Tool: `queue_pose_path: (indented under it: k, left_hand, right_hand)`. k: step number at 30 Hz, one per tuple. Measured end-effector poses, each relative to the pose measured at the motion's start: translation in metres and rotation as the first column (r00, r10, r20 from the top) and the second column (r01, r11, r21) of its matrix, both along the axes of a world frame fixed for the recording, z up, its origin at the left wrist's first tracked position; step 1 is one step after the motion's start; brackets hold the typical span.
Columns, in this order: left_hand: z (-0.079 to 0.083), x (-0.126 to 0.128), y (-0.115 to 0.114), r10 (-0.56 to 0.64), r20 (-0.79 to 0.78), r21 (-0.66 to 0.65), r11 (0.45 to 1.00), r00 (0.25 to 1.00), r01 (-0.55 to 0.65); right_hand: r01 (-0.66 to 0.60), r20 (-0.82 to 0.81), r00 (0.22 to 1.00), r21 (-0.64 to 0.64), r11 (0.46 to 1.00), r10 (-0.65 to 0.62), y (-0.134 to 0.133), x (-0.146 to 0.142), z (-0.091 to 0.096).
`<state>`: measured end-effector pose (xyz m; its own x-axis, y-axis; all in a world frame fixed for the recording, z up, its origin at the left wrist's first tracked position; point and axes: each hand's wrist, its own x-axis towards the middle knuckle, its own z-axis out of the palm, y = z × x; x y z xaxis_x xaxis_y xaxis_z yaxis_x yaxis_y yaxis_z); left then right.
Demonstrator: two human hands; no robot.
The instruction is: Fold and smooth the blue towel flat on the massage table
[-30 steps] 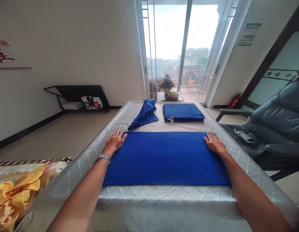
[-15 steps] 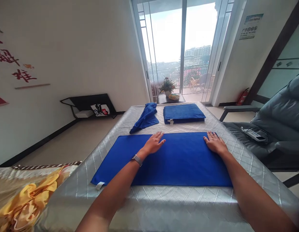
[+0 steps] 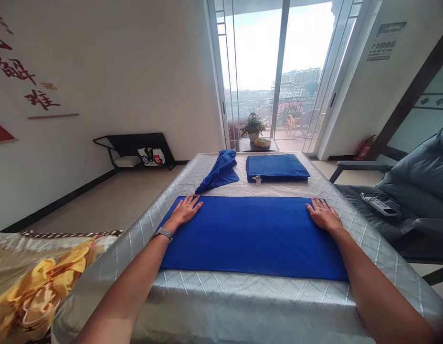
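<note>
A blue towel [image 3: 250, 236] lies spread flat across the near part of the silver quilted table cover [image 3: 243, 306]. My left hand [image 3: 184, 210] rests open on its far left corner, fingers stretched forward, a watch band on the wrist. On the far right corner lies my right hand [image 3: 324, 214], also open and palm down. Beyond the towel, a stack of folded blue towels [image 3: 277, 166] sits at the right, a white tag at its near edge. A crumpled blue cloth [image 3: 219, 172] is to the left of that stack.
A grey armchair [image 3: 407, 200] with a white controller [image 3: 379, 205] on its seat stands at the right. Yellow fabric [image 3: 46, 282] lies at the lower left. Past the far edge, a small table [image 3: 243, 145] holds a potted plant [image 3: 253, 125], before glass sliding doors.
My left hand has slid left over the towel, from near its middle to the far left corner. The right hand stays at the right corner. The view has shifted slightly.
</note>
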<state>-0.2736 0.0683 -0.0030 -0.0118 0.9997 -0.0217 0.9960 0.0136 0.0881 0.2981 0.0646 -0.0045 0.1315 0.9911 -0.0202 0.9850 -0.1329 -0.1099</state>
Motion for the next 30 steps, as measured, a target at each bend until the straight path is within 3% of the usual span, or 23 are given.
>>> queue_pose_path:
  k: [4,11,15,19,22,25,27,30]
  left_hand:
    - [-0.007,-0.031,-0.001,0.072,0.001,0.025,0.997,0.997,-0.072]
    - [-0.007,-0.024,-0.005,0.078,0.060,0.067,0.994,0.995,-0.082]
    - [-0.006,-0.021,-0.007,0.068,0.071,0.094,0.993,0.995,-0.074]
    - [-0.007,-0.020,-0.006,0.083,0.074,0.123,0.988,0.994,-0.091]
    - [-0.009,-0.020,-0.005,0.082,0.088,0.132,0.987,0.993,-0.093]
    - [-0.008,-0.020,-0.007,0.083,0.098,0.138,0.986,0.992,-0.096]
    - [-0.006,-0.020,-0.008,0.089,0.096,0.131,0.986,0.991,-0.101]
    - [-0.004,-0.020,-0.008,0.100,0.084,0.103,0.989,0.991,-0.109]
  right_hand:
    - [0.007,0.011,1.000,0.007,1.000,-0.008,0.000,0.000,-0.001]
    - [0.012,0.060,0.998,-0.020,1.000,-0.011,0.000,-0.002,0.006]
    - [0.058,0.203,0.978,-0.027,0.998,-0.051,-0.002,-0.017,0.019]
    - [-0.059,0.295,0.955,0.116,0.991,0.022,-0.008,-0.074,0.035]
    - [-0.215,0.201,0.960,0.085,0.973,0.194,-0.015,-0.140,0.040]
    - [-0.384,0.083,0.922,0.078,0.920,0.378,-0.020,-0.199,0.037]
    - [-0.433,0.021,0.901,0.055,0.900,0.433,-0.021,-0.224,0.032]
    - [-0.444,-0.045,0.895,-0.010,0.896,0.444,-0.018,-0.237,0.026]
